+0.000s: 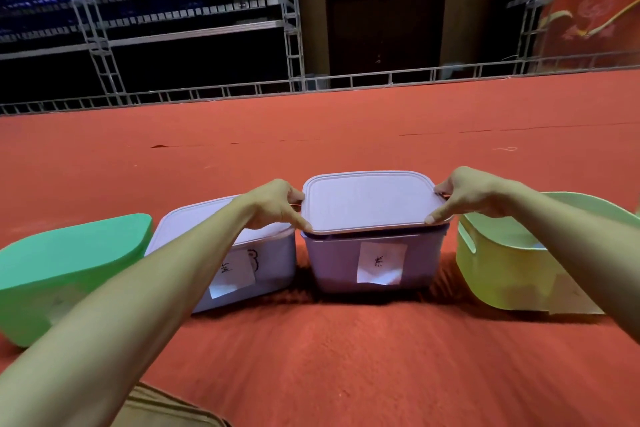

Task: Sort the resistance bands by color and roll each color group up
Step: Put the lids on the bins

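1. Left hand (pixel 277 204) and right hand (pixel 464 196) are clamped on opposite side edges of the purple lid (pixel 370 201).
2. That lid is centred between them, atop the purple box (pixel 346 263).
3. No resistance bands are seen.

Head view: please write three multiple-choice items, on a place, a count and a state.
1. The open yellow-green plastic box stands: A) right end of row B) left end C) behind row
2. Plastic boxes on the red carpet: A) two B) four C) six
3. The lilac lid of the purple plastic box is: A) on the carpet B) pinched by left hand and right hand C) untouched
1 A, it is rightmost. 2 B, green box, pale lilac box, purple, yellow-green. 3 B, fingers grip its side edges.
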### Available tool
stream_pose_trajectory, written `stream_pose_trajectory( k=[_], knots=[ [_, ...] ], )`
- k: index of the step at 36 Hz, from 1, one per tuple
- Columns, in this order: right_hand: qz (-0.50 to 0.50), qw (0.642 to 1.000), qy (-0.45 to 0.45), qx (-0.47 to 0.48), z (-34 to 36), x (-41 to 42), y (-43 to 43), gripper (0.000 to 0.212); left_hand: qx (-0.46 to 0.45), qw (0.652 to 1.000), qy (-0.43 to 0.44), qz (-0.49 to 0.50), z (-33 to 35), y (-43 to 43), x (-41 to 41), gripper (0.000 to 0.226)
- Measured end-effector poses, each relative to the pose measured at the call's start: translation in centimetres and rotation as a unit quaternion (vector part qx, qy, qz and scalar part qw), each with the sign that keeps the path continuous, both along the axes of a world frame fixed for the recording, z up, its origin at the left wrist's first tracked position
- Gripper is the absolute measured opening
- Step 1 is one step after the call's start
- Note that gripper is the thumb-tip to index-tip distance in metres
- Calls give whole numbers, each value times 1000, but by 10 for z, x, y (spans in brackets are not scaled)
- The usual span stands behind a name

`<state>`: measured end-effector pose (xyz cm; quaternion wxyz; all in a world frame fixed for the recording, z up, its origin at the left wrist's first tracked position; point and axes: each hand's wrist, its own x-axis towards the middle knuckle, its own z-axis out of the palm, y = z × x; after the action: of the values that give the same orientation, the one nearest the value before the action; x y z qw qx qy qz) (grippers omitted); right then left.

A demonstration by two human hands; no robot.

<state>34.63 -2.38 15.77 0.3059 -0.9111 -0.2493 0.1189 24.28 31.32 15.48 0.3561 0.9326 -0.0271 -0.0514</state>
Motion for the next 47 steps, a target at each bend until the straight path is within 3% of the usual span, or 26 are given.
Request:
stream_pose_trajectory(
  k=[4,9,19,23,29,37,40,47],
  knots=[
    [6,1000,12,-27,-8,7,1,96,45,999,12,-1,-3,3,4,50],
    [-4,1000,12,-11,-10,3,4,59,59,998,33,0,-6,5,8,57],
    [-20,999,-2,-31,-11,4,6,50,142,988,50,24,-2,1,15,48],
    [-31,999,6,-37,-12,7,6,65,163,984,65,23,1,-3,16,46],
    [-30,999,3,-19,-12,2,8,52,180,980,76,22,2,-3,19,42],
    [-15,998,67,10,-18,6,2,30,179,979,97,28,2,-6,20,44],
    [-20,997,73,13,-18,8,2,38,163,981,100,31,2,-6,19,41],
    [-29,997,75,2,-12,6,-4,81,108,988,102,32,-2,-9,20,42]
  ],
)
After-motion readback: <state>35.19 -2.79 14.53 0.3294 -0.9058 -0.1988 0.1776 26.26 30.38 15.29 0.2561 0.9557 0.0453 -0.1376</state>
